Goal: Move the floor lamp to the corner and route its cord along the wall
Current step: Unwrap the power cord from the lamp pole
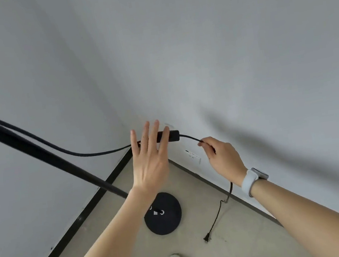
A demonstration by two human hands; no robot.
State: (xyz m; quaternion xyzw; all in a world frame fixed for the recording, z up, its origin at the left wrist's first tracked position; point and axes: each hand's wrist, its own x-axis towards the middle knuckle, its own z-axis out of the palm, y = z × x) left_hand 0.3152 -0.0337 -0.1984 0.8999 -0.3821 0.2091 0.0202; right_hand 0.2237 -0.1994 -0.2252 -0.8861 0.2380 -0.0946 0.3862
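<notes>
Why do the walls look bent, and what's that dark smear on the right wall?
Head view: wide-angle lens curves the black baseboard and lamp pole. The smear is a soft shadow, seemingly of the right arm; light is even, without glare. The left hand looks sharp.

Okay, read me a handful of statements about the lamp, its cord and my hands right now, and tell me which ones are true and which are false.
1. The lamp base stands on the floor near the corner. True.
2. The plug is pushed into the wall outlet. False: it lies loose on the floor, apart from the outlet.
3. The right hand pinches the cord. True.
4. The left hand is closed in a fist around the lamp pole. False: its fingers are spread open in front of the inline switch box, away from the pole.
5. A watch is on the left wrist. False: it is on the right wrist.
</notes>
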